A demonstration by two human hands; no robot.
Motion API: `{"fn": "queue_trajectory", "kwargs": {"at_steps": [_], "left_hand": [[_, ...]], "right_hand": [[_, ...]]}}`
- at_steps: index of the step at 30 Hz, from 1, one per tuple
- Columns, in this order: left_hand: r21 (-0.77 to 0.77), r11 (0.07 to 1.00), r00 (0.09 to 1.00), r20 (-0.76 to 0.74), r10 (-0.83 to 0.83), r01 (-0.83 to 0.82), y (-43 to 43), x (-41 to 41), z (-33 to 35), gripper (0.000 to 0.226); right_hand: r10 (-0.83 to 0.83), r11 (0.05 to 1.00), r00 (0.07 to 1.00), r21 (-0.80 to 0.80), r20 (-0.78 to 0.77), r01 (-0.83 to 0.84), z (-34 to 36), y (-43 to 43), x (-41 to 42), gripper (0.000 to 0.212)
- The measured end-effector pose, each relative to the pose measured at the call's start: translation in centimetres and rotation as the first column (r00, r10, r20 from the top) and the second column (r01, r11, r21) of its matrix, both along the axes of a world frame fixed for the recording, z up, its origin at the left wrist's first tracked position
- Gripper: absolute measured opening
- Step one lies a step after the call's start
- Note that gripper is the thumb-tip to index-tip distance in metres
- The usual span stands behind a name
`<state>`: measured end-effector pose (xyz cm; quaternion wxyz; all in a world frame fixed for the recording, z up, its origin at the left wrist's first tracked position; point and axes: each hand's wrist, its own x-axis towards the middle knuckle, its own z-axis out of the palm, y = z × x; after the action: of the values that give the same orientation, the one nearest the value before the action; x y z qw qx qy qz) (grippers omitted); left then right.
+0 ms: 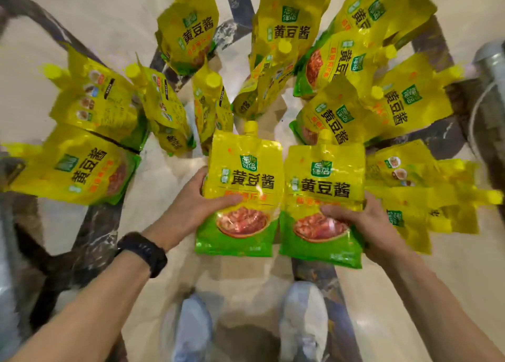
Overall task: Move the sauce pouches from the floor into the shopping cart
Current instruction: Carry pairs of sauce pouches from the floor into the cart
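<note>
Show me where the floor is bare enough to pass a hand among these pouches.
Bare floor lies between the flat pouch at the left and the left held pouch in the left hand, and also in front of the shoes. The right side is crowded: overlapping pouches lie close beside the right held pouch in the right hand.

Bright, smeared, warped toward edges

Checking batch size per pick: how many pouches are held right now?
2. The left pouch sits in the left grip, the right pouch in the right grip, side by side. Floor pouches overlap, not counted.
</note>
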<state>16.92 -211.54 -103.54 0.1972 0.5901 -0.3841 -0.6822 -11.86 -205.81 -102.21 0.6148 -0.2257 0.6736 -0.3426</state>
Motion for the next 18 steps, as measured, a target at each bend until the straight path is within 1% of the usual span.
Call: {"fn": "queue_trajectory", "kwargs": {"at_steps": [2,3,4,5,6,9,11,13,16,18], "left_hand": [[0.092,0.996,0.998,-0.064,0.011,-0.005,1.8,0.9,5.1,0.072],[0.137,0.990,0.996,-0.086,0.038,-0.026,2.9,1.2,7.9,0.080],[0.186,0.981,0.991,-0.106,0.085,-0.064,3.9,1.4,10.8,0.086],[0.232,0.966,0.982,-0.122,0.143,-0.112,4.9,1.6,13.8,0.088],[0.273,0.949,0.972,-0.131,0.195,-0.154,5.8,1.5,16.9,0.090],[0.349,0.907,0.953,-0.100,0.286,-0.236,8.0,1.1,26.2,0.106],[0.350,0.892,0.942,-0.066,0.328,-0.286,9.2,1.0,33.0,0.111],[0.321,0.897,0.939,-0.060,0.339,-0.304,9.8,0.8,40.1,0.111],[0.232,0.930,0.948,-0.074,0.308,-0.284,10.6,0.5,50.8,0.111],[0.176,0.949,0.955,-0.090,0.281,-0.263,10.5,0.2,57.1,0.112]], "right_hand": [[-0.041,0.998,0.986,0.050,0.160,0.034,4.8,1.0,0.1,0.042],[-0.065,0.996,0.971,0.074,0.229,0.049,7.3,1.5,0.4,0.044],[-0.076,0.994,0.957,0.096,0.281,0.050,9.9,2.1,0.7,0.058],[-0.080,0.992,0.949,0.120,0.306,0.045,12.7,2.5,1.1,0.075],[-0.083,0.990,0.943,0.137,0.322,0.041,15.5,2.9,1.5,0.086],[-0.064,0.993,0.922,0.117,0.382,0.020,25.2,3.5,2.2,0.084],[-0.040,0.996,0.919,0.085,0.392,0.007,31.9,4.0,2.4,0.083],[0.007,0.998,0.913,0.060,0.408,-0.034,38.7,4.4,2.0,0.079],[0.054,0.995,0.915,0.054,0.400,-0.082,48.1,5.6,1.1,0.098],[0.049,0.998,0.906,0.022,0.420,-0.064,54.1,6.3,0.6,0.101]]}}
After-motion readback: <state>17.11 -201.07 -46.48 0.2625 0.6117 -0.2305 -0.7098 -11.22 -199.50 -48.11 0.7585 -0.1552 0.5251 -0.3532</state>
